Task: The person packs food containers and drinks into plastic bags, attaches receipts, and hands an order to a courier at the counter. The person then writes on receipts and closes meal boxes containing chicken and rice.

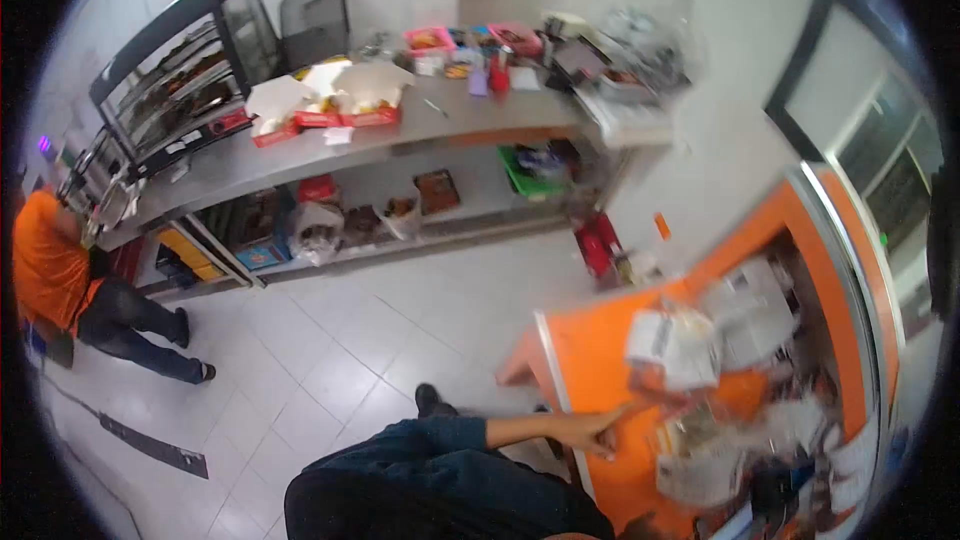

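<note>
Left hand (pixel 590 431) nearer, over smooth orange laminate bench (pixel 592 345); fingers blurred, one seems stretched out, can't tell if pinching; crumpled pale printed-paper bundle (pixel 705 455) just right of the fingertips and lower in view, long axis unclear; white flat-folded printed paper stack (pixel 672 345) past them, upward; well apart beyond, grey metal bench (pixel 480 115) with open red-and-white card boxes (pixel 370 90)

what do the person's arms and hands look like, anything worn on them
The left arm has a dark blue sleeve, ending above a bare forearm. The left hand shows no glove; blur hides finer details. The right hand can't be made out clearly.
</note>
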The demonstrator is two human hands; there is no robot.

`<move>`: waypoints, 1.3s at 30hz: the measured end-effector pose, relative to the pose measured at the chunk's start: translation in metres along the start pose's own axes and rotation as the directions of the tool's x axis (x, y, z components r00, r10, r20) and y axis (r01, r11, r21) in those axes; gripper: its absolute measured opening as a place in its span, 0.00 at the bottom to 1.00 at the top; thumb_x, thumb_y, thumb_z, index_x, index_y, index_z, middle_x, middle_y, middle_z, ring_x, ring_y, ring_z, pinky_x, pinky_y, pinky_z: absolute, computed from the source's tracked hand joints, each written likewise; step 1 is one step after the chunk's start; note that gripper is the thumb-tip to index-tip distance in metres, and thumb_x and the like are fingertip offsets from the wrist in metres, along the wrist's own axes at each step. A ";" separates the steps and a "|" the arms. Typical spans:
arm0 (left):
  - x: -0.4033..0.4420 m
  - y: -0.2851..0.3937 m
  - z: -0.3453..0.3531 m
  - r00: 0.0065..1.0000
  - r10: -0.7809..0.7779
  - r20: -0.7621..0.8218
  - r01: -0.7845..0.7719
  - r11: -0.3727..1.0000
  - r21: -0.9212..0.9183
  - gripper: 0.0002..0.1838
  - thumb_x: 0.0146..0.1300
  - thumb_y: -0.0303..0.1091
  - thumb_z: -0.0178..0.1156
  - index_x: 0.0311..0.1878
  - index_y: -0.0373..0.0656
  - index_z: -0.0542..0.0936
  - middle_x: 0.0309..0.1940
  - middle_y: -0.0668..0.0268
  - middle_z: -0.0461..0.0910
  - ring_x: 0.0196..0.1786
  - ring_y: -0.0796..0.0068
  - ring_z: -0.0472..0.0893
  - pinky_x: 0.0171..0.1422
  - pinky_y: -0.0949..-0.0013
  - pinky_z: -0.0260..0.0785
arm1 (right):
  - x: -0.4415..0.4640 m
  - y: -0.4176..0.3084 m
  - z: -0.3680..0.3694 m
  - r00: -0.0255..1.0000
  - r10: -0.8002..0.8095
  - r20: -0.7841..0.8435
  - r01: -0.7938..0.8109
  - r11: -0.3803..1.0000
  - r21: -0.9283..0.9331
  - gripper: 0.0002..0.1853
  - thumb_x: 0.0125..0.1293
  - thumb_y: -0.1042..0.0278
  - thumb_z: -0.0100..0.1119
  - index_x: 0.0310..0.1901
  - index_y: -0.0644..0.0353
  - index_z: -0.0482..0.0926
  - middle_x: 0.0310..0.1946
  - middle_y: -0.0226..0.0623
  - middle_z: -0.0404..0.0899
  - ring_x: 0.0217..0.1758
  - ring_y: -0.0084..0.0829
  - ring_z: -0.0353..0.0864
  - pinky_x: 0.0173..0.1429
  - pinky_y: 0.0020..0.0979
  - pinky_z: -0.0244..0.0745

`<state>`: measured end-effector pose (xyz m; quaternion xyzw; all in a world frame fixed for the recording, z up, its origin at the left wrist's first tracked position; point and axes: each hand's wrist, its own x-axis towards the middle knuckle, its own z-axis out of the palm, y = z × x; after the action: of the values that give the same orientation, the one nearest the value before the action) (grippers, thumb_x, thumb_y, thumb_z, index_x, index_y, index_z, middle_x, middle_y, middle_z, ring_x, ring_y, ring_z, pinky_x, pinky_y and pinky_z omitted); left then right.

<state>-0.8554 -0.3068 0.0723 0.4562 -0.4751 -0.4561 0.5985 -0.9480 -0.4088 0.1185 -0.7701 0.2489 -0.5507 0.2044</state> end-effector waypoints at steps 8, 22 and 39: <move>-0.190 0.012 -0.256 0.854 -0.021 -0.520 0.156 0.964 0.217 0.23 0.56 0.32 0.56 0.55 0.42 0.63 0.35 0.63 0.77 0.38 0.76 0.75 0.41 0.71 0.67 | -0.005 -0.147 0.193 0.928 -0.324 0.182 0.314 0.946 0.083 0.23 0.50 0.75 0.54 0.49 0.66 0.59 0.44 0.45 0.64 0.50 0.41 0.64 0.55 0.41 0.57; -0.445 0.056 -0.683 -0.596 0.450 -0.665 0.569 0.821 0.047 0.19 0.53 0.32 0.53 0.48 0.38 0.67 0.38 0.50 0.74 0.40 0.54 0.75 0.44 0.62 0.66 | -0.008 -0.262 0.559 0.327 -0.399 0.857 -0.194 0.859 0.474 0.05 0.54 0.74 0.51 0.32 0.66 0.73 0.35 0.42 0.72 0.43 0.40 0.70 0.48 0.34 0.63; -0.454 0.067 -0.721 -0.763 0.015 -0.646 0.362 0.838 -0.408 0.17 0.42 0.34 0.64 0.36 0.36 0.75 0.28 0.58 0.79 0.28 0.66 0.78 0.33 0.69 0.70 | -0.100 -0.380 0.862 -0.155 -0.779 0.608 -0.254 0.626 0.737 0.34 0.48 0.73 0.56 0.59 0.60 0.55 0.54 0.49 0.60 0.58 0.45 0.58 0.61 0.39 0.50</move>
<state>-0.1981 0.2307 -0.0264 0.7488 0.4565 0.1530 0.4555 -0.0960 -0.0113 0.0006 -0.8011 -0.3961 0.1176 0.4331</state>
